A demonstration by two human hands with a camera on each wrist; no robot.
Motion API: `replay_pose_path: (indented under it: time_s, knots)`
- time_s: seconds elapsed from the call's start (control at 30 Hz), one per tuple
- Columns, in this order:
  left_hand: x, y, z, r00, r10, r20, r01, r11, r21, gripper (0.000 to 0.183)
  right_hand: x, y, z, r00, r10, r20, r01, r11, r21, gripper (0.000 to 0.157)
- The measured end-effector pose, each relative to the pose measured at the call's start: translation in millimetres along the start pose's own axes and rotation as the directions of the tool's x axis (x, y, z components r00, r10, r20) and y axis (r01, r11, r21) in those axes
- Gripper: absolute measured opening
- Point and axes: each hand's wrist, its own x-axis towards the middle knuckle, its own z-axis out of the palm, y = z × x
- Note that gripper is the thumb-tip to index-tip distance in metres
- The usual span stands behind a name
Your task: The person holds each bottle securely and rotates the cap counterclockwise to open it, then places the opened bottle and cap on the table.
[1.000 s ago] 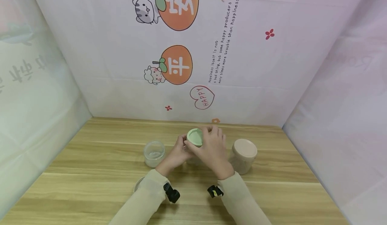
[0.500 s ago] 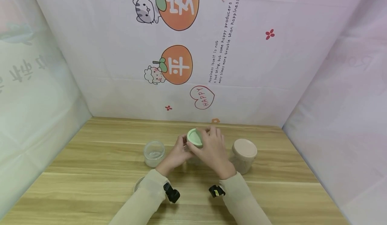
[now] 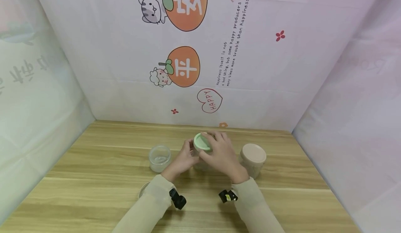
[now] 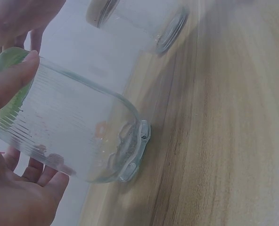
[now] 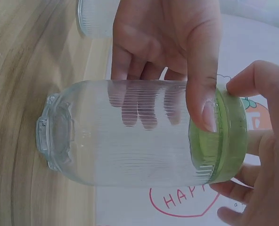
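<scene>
A clear ribbed glass jar (image 5: 139,136) with a green lid (image 3: 201,142) is between both hands. My left hand (image 3: 184,158) grips the jar's side just below the lid, the thumb along the near side and the fingers behind the glass. My right hand (image 3: 220,154) holds the lid by its rim, thumb on one side and fingers on the other. The lid sits on the jar's mouth; how tightly, I cannot tell. In the right wrist view the jar's footed base is close to the wooden table (image 5: 17,141); whether it touches is unclear.
To the left is a lidless clear glass jar (image 3: 159,159). A jar with a beige lid (image 3: 253,153) stands to the right, close to my right wrist. My left sleeve partly covers a round clear-rimmed object (image 3: 142,190). Printed white cloth (image 3: 250,107) hangs behind the table.
My right hand has turned slightly on the green lid: its thumb has slid right along the rim and the wrist has swung right. The left hand and jar look nearly still.
</scene>
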Motion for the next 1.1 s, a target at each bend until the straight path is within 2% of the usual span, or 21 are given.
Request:
replay_pose_path:
  time_s: [0.2,0.4,0.6,0.8,1.1]
  knots:
    - [-0.4,1.5,0.6,1.0,-0.002,-0.014,0.002,1.0,0.004,0.082,0.1,3.9,-1.7,0.999,-0.022,0.041,0.02,0.998,0.056,0.061]
    - [-0.8,1.4,0.7,1.0,-0.013,-0.015,0.013,1.0,0.005,0.084,0.0,7.0,-1.9,0.997,-0.016,0.08,0.012,0.998,0.055,0.065]
    - [-1.9,1.3,-0.6,1.0,0.004,0.002,-0.004,1.0,-0.006,0.084,-0.8,3.5,-1.5,0.997,0.022,0.074,-0.025,0.999,0.037,0.066]
    - [-2.3,-0.7,-1.7,0.999,0.022,0.025,-0.021,0.999,-0.028,0.079,-0.7,-6.2,0.6,0.997,0.082,0.015,-0.081,0.997,-0.014,0.074]
    - [-1.7,-0.7,-0.4,1.0,0.001,0.031,0.001,0.999,-0.048,0.076,-0.1,-14.0,7.1,0.986,0.108,-0.128,-0.131,0.974,-0.183,0.077]
